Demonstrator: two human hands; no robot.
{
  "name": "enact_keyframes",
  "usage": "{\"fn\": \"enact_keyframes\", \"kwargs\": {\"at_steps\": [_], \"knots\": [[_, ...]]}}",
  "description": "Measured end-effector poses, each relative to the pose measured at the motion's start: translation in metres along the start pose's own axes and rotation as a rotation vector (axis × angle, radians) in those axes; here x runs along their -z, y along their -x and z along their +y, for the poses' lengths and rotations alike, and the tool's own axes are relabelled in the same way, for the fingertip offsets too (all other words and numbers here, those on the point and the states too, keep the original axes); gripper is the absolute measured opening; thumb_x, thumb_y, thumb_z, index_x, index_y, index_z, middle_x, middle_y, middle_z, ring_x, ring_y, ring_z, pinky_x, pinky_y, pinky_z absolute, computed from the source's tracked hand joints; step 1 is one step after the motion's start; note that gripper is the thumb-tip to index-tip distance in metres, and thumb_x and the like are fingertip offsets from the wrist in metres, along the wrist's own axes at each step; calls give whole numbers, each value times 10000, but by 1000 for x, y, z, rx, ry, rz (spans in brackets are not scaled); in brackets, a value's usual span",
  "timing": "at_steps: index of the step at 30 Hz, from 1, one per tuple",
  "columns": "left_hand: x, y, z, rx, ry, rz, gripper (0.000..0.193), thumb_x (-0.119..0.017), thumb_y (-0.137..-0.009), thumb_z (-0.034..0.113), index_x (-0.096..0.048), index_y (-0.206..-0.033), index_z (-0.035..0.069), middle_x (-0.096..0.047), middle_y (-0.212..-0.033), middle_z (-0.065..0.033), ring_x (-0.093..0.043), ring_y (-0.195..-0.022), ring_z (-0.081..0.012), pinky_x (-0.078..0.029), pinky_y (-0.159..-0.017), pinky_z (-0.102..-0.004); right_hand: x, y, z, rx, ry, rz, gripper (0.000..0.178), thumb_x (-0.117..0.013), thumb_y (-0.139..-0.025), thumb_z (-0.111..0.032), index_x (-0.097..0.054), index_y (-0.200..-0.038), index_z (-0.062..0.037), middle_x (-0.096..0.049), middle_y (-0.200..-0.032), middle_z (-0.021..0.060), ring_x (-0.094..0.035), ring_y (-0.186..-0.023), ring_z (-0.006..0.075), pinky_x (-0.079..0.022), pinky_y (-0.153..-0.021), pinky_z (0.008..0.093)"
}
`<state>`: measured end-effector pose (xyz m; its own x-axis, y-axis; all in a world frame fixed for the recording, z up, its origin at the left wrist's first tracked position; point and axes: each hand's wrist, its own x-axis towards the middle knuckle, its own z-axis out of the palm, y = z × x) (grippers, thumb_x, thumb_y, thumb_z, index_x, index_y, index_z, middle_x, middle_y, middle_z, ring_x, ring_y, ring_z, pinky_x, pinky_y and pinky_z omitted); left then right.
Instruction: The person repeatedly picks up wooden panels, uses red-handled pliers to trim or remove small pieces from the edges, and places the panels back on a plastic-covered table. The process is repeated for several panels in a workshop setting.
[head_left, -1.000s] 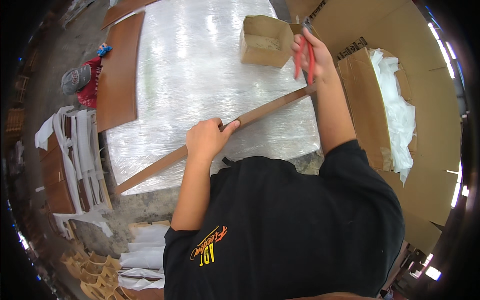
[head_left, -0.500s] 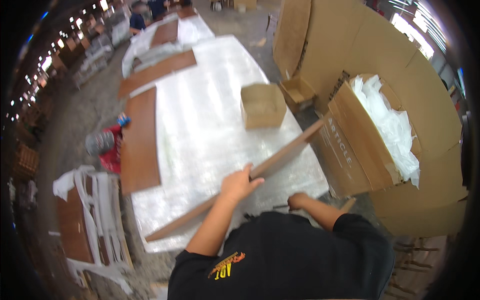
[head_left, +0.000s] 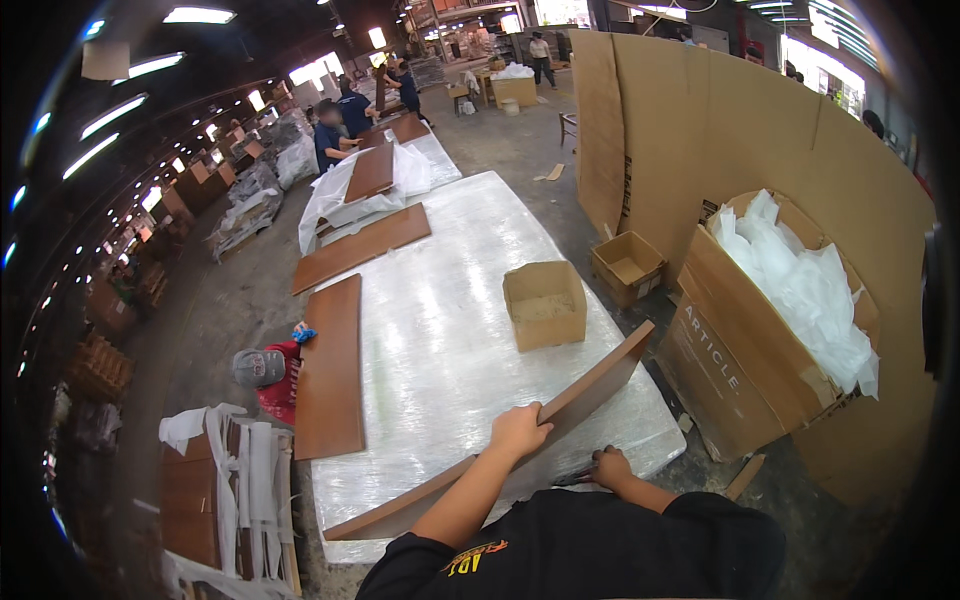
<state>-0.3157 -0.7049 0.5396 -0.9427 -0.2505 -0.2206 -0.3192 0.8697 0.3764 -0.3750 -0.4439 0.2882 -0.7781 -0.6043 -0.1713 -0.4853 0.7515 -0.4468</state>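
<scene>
A long brown wooden panel [head_left: 597, 380] stands on its edge, slanting across the near end of a table wrapped in clear plastic film [head_left: 430, 330]. My left hand [head_left: 520, 432] grips the panel's upper edge near its middle, fingers over the far side. My right hand [head_left: 612, 468] is closed low on the near side of the panel. A thin dark tool [head_left: 574, 478] sticks out of it to the left; its kind I cannot make out, and my shirt hides part of that area.
An open cardboard box [head_left: 545, 335] sits on the table, another [head_left: 628, 270] beyond its right edge. A big carton of white foam sheets [head_left: 790, 280] stands right. At left, a co-worker in red [head_left: 278, 385] is beside a flat brown panel [head_left: 332, 370]. Wrapped panels [head_left: 190, 500] lie lower left.
The view has tipped up, showing more of the hall and other people at the far tables. My left hand stays on the panel's edge, and my right hand remains low beside it.
</scene>
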Motion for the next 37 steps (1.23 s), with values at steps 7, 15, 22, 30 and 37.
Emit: {"fn": "enact_keyframes", "kwargs": {"at_steps": [7,15,22,30,37], "knots": [[38,38,6,22,16,101,464,-768,-915,506,-745,-1112,87,-775,-954,-207,-751,-943,-416,-583,-836,-529,-3,-28,27,-300,-316,88,422,-823,-865,-349,-769,-1155,-48,-714,-1139,251,-684,-1142,433,-567,-980,529],[151,128,22,4,396,419,399,-903,-866,309,-763,-1069,-4,-753,-814,-162,-721,-725,-241,-568,-711,-363,66,-51,-70,50,-1392,-832,972,-839,-916,-524,-316,-1660,-181,-504,-1572,142,-486,-1465,318,-427,-1164,603],[200,188,13,-120,775,642,349,-905,-872,183,-760,-1102,-35,-755,-838,-45,-662,-796,-68,-538,-746,-262,125,-61,-188,415,-1927,-583,1009,-807,-887,-632,-380,-1642,-117,-458,-1668,80,-388,-1561,274,-277,-1292,498],[153,205,-91,-298,754,736,589,-744,-1001,379,-633,-1417,-23,-740,-1300,-203,-694,-1242,-288,-507,-1077,-399,131,-71,-217,272,-1953,-423,962,-701,-963,-628,-324,-1657,-78,-438,-1678,114,-380,-1570,301,-281,-1302,502],[40,234,-236,236,944,471,577,-444,-1155,423,-572,-1498,-24,-628,-1502,-221,-553,-1449,-349,-387,-1220,-444,132,-94,-241,166,-1872,-364,1000,-652,-975,-669,-260,-1687,-86,-355,-1733,119,-331,-1600,312,-253,-1308,540]]}}
